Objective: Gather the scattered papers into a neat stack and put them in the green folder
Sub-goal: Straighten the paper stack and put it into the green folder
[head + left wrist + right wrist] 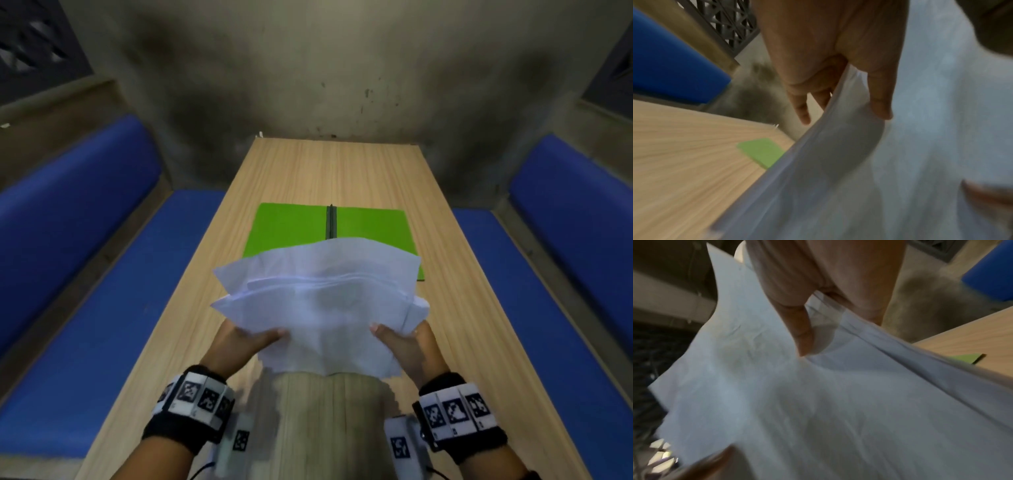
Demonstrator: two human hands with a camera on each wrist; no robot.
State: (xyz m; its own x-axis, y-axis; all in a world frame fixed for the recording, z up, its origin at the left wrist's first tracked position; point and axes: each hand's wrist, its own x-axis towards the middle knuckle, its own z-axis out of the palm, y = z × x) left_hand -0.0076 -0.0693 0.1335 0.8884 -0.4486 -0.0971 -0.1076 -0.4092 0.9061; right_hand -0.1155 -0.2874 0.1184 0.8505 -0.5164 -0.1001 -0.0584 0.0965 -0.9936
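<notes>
A loose bundle of white papers (318,301) hangs above the wooden table (342,171), its sheets fanned and uneven. My left hand (246,342) grips the bundle's near left edge, thumb on top and fingers underneath. My right hand (407,342) grips the near right edge the same way. The green folder (291,229) lies open and flat on the table just beyond the papers, its dark spine (330,222) in the middle; the sheets hide its near part. In the wrist views the papers (920,146) (797,402) fill the frame, with a corner of the folder (761,151) (966,357) showing.
Blue padded benches (85,274) (565,257) run along both long sides of the table. A stained concrete wall (325,68) stands behind the table's far end. Bare wood shows beyond the folder.
</notes>
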